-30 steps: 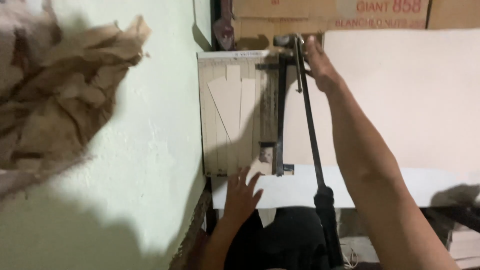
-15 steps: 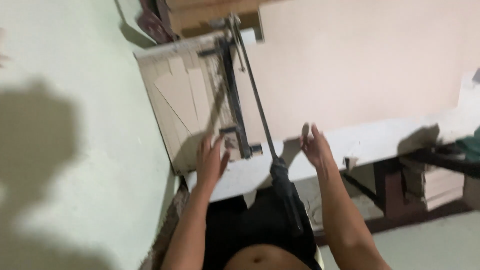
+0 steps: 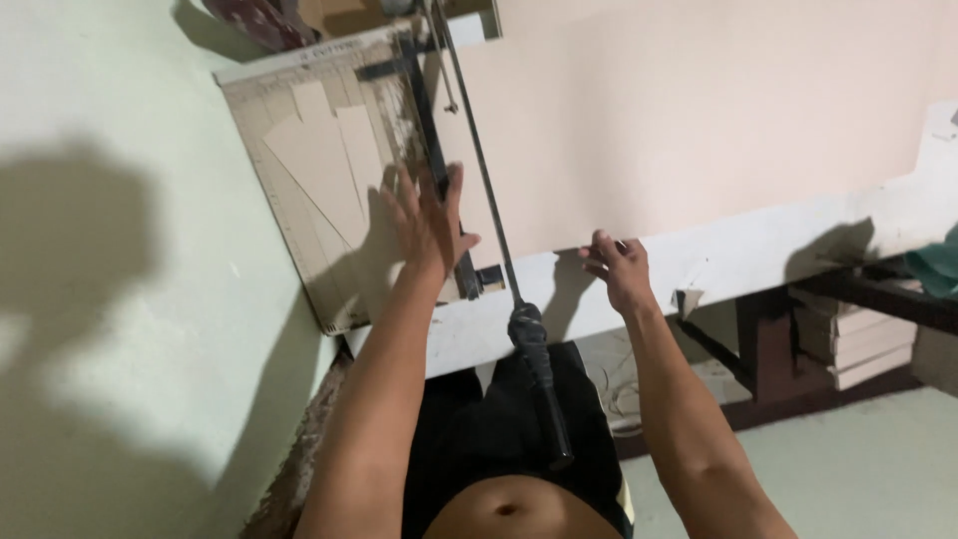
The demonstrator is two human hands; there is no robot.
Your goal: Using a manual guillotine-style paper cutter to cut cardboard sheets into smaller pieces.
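A paper cutter board [image 3: 299, 210] lies at the table's left end, with cut cardboard strips [image 3: 324, 150] on it. Its long blade arm [image 3: 479, 170] ends in a black handle [image 3: 539, 384] that hangs over my lap, and neither hand holds it. My left hand [image 3: 427, 222] lies flat, fingers spread, on the board next to the black clamp bar [image 3: 439, 180]. My right hand [image 3: 616, 268] pinches the near edge of a large pale pink sheet [image 3: 689, 120] that covers most of the table.
A pale green wall [image 3: 110, 299] runs along the left, close to the cutter. The white table edge [image 3: 778, 260] stretches right. Under the table are dark frame legs [image 3: 768, 349] and stacked boards [image 3: 858, 339]. A teal cloth [image 3: 938, 265] sits at far right.
My right hand came off the far end of the blade arm and down to the sheet's near edge. My left hand moved up onto the cutter board. The view swung right.
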